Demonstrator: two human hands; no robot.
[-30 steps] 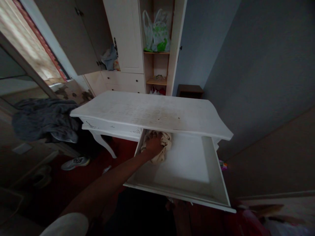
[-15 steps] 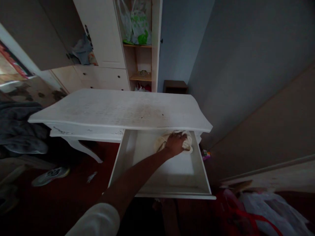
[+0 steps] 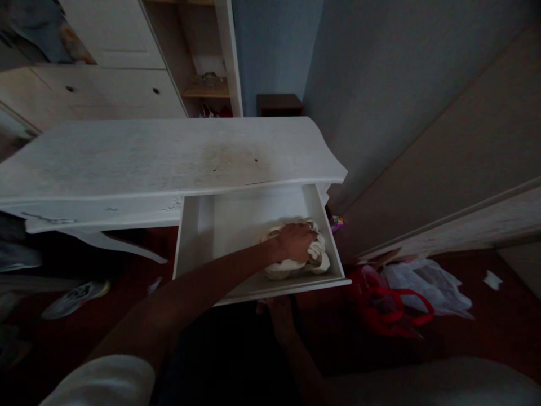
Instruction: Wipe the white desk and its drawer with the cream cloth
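My left hand [image 3: 295, 241] reaches into the open white drawer [image 3: 236, 292] and grips a bunched cream cloth [image 3: 316, 262]. The fingers are bent into its folds near the drawer's front right corner. My right hand [image 3: 276, 309] is low in the shadow, just beneath the drawer front. Its fingers are partly hidden by the drawer and the dark, with a small pinkish patch beside them that I cannot make out. The drawer belongs to a white table [image 3: 169, 152] with a smudged, stained top.
Behind the table stand a white cabinet [image 3: 110, 90] and a brown box-like piece [image 3: 279, 104]. A red bag [image 3: 376, 304] and a white plastic bag [image 3: 426, 285] lie on the red floor at right. A shoe [image 3: 76, 299] is at left.
My left hand has dragged the cloth from the back of the drawer to its front right. The view has tilted downward, and more of my right hand and forearm shows.
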